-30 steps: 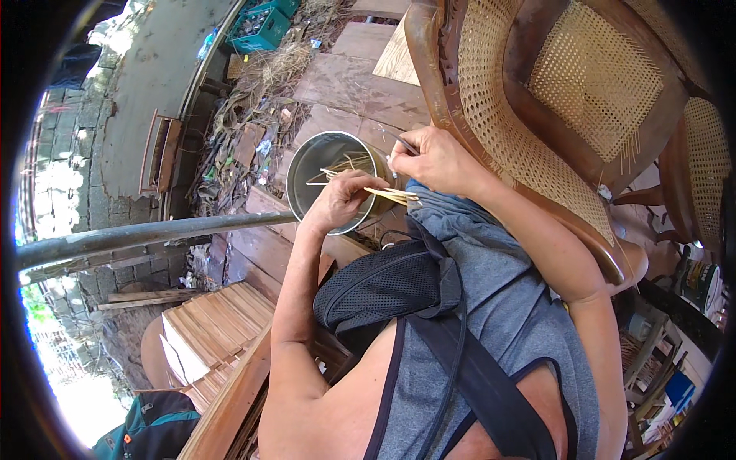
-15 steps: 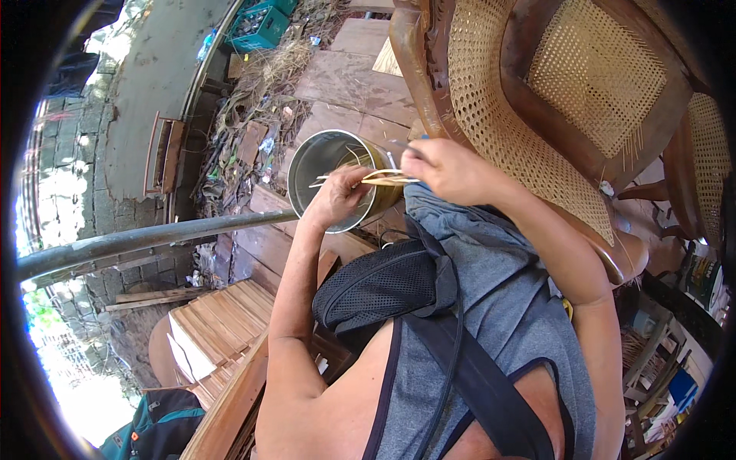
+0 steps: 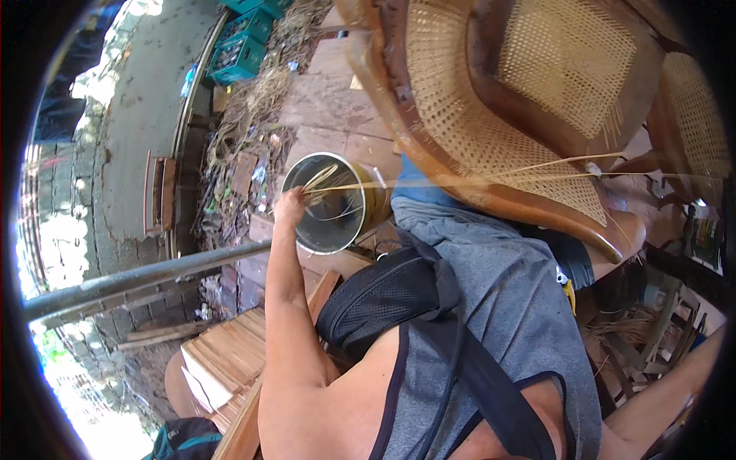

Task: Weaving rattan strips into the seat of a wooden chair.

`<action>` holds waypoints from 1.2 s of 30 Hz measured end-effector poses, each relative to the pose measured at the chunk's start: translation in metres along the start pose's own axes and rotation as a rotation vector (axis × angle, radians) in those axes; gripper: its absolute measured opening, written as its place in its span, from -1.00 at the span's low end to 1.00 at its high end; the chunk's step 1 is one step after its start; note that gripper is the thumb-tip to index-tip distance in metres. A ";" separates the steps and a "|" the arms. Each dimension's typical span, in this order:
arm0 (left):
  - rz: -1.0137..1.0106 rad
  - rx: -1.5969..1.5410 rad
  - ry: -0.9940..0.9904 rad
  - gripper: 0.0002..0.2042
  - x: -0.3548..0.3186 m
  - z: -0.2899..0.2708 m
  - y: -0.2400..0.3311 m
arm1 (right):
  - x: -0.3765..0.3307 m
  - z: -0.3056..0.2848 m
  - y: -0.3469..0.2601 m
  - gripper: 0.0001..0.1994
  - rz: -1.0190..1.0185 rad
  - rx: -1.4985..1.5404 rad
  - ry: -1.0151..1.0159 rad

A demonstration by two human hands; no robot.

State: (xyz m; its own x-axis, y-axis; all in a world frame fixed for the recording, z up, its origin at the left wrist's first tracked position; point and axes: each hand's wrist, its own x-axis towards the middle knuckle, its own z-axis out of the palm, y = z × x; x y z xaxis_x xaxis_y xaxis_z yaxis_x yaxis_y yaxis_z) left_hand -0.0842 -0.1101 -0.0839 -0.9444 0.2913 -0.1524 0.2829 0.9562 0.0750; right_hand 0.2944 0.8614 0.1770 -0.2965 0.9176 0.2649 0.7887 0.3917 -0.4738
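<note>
My left hand (image 3: 289, 207) is closed at the left rim of a round metal bucket (image 3: 366, 211). It pinches the ends of pale cane strands (image 3: 353, 186). Some strands loop inside the bucket; long ones run off to the right, blurred, across the chair. The wooden chair (image 3: 429, 157) with woven cane panels (image 3: 491, 126) lies close in front of me, and loose cane ends stick out of its weave. My right forearm (image 3: 667, 399) reaches out past the lower right edge, so that hand is hidden from view.
A metal pipe (image 3: 153, 270) runs in from the left toward the bucket. Wooden boards (image 3: 226, 353) are stacked at the lower left. Teal crates (image 3: 239, 57) stand at the far left beside scattered debris. A black mesh bag (image 3: 387, 295) hangs at my front.
My right hand has let go near the bucket and swung right, out of view. My left hand has moved left to the bucket's rim with the strands. The strands now stretch far right.
</note>
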 end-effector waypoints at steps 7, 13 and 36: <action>-0.033 0.033 -0.188 -0.27 0.016 -0.078 0.074 | -0.006 -0.032 0.131 -0.58 0.203 -0.206 0.010; 0.422 -0.577 -0.211 -0.87 -0.036 -0.237 0.283 | -0.114 -0.004 0.042 -0.51 0.186 0.075 -0.046; 0.400 -1.049 -1.245 -0.79 -0.003 -0.168 0.503 | -0.239 0.039 -0.073 -0.77 0.212 1.108 0.080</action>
State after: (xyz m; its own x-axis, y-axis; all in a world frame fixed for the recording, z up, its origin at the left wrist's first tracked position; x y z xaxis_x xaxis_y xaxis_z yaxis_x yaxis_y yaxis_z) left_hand 0.0327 0.3650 0.1196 -0.0008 0.8291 -0.5590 -0.2553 0.5403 0.8018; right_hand 0.2871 0.6166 0.1159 -0.1463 0.9814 0.1246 -0.1047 0.1099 -0.9884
